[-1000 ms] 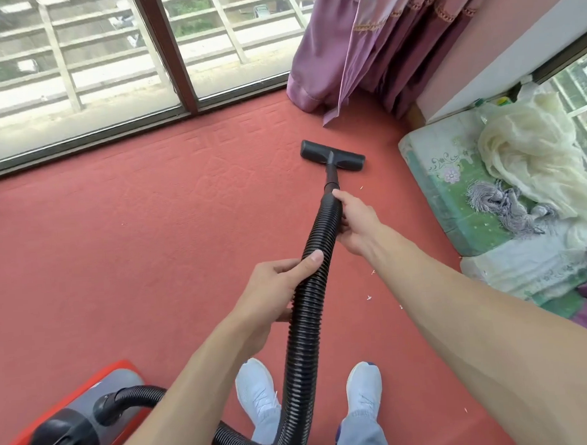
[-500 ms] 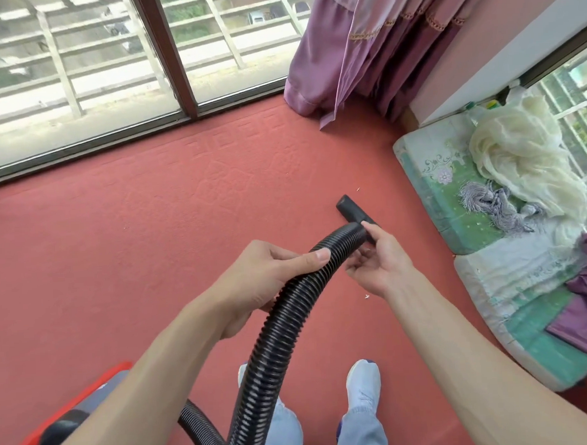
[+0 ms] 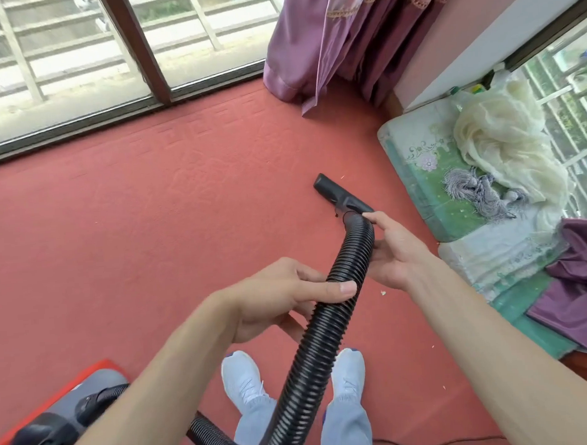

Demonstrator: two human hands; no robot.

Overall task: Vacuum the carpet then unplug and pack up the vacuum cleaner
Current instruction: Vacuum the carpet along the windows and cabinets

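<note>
Both hands, left hand (image 3: 282, 298) and right hand (image 3: 396, 251), grip the hose (image 3: 323, 322) (black, ribbed) above the carpet (image 3: 118, 246).

Black ribbed hose (image 3: 311, 349) arching up off the floor, flat black nozzle (image 3: 341, 195) at its tip, down on red patterned carpet (image 3: 150, 211), red-and-grey vacuum cleaner (image 3: 58, 417) lower left

I read the vacuum body (image 3: 52, 421) at lower left, its hose (image 3: 311, 352) rising through frame centre to the nozzle (image 3: 338, 193) on the carpet (image 3: 134, 229). The window (image 3: 60, 64) spans the upper left, the curtain (image 3: 344, 35) the upper centre, the bedding (image 3: 427, 169) the right edge.
</note>
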